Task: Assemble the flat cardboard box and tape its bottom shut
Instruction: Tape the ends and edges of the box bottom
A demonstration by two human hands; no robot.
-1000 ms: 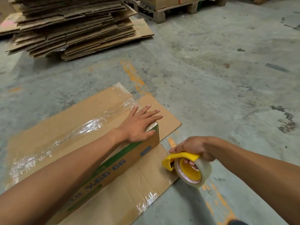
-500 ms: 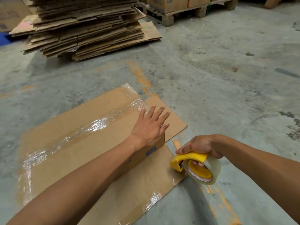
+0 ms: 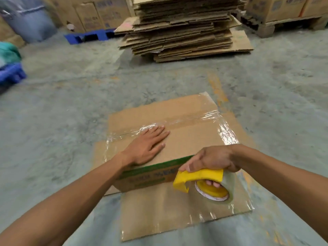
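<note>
A brown cardboard box (image 3: 188, 139) stands on the concrete floor with its closed flaps facing up and its green-printed side toward me. Clear tape (image 3: 186, 119) runs along the centre seam and down the right edge. My left hand (image 3: 148, 146) lies flat, fingers spread, on the left part of the top, just below the seam. My right hand (image 3: 211, 159) grips a yellow tape dispenser (image 3: 205, 181) with a roll of clear tape, held at the box's near right corner. Open flaps of the box lie flat on the floor around it.
A tall stack of flattened cardboard (image 3: 184, 27) sits straight ahead. Wooden pallets with boxes (image 3: 284, 13) stand at the back right. Blue pallets (image 3: 88, 35), a grey bin (image 3: 30, 22) and more cartons are at the back left. Bare concrete floor (image 3: 62, 121) surrounds the box.
The view has swung left, so the box now sits centred. My left hand slid from the right end of the top to the left part. My right hand brought the dispenser up against the near side.
</note>
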